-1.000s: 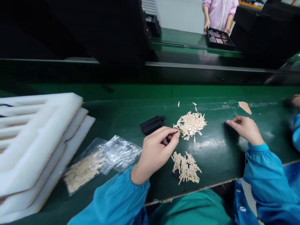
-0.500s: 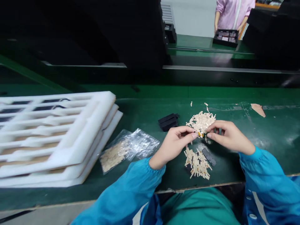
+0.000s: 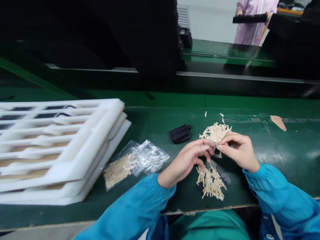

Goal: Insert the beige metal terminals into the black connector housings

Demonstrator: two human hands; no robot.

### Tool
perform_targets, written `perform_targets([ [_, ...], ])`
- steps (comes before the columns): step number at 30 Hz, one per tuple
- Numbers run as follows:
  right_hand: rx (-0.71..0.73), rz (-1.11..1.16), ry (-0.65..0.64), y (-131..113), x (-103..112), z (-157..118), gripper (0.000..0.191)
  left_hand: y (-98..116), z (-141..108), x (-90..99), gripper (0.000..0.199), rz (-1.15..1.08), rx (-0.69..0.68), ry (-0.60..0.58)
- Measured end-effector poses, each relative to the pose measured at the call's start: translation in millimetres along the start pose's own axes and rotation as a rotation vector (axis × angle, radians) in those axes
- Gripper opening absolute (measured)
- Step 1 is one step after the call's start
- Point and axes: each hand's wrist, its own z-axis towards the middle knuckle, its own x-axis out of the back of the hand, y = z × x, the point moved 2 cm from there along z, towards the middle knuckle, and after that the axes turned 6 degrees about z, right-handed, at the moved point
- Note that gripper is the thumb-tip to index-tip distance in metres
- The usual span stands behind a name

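Note:
Both hands meet between two piles of small cream-coloured strips. My left hand [image 3: 191, 158] has thumb and index finger pressed together near the right fingertips, its other fingers curled over the lower pile [image 3: 212, 186]. My right hand [image 3: 238, 150] pinches at the edge of the upper pile [image 3: 215, 131]. What the fingertips hold is too small to make out. A dark grey flat piece [image 3: 224, 175] lies beside the lower pile, partly under the strips. Stacked black pieces [image 3: 180, 134] lie left of the upper pile.
White foam trays [image 3: 100, 143] are stacked at the left. Clear plastic bags [image 3: 152, 156], one with cream strips [image 3: 118, 170], lie beside them. A torn tan scrap [image 3: 278, 122] lies at the right. Across the bench, a person in pink [image 3: 247, 31] holds a black tray [image 3: 250, 19].
My left hand has turned, its lower fingers spreading over the lower pile. The yellow bit at my fingertips no longer shows. The person across has lifted the black tray off the bench.

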Motion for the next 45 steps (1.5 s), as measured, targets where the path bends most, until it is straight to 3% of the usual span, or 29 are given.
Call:
perform_targets([
  [4,-0.075,0.020,-0.061,-2,-2,-2,0.007,7,-6,-4.6,0.014,0.467,-0.212,0.152],
  [6,-0.064,0.017,-0.077,-5,-5,-3,0.006,8,-7,-7.6,0.012,0.548,-0.259,0.171],
  [10,-0.065,0.008,-0.010,-5,-7,-6,0.004,4,-5,-8.4,0.014,0.460,-0.232,0.178],
  [15,-0.178,0.072,0.120,4,-5,-9,0.013,-2,-3,-4.5,0.015,0.366,-0.188,0.243],
  [28,-0.235,0.058,0.086,5,-6,-10,0.006,4,-8,-7.7,0.011,0.639,-0.424,0.281],
  [45,-0.281,0.085,0.065,9,-6,-10,0.009,3,-8,-6.0,0.011,0.666,-0.462,0.255],
])
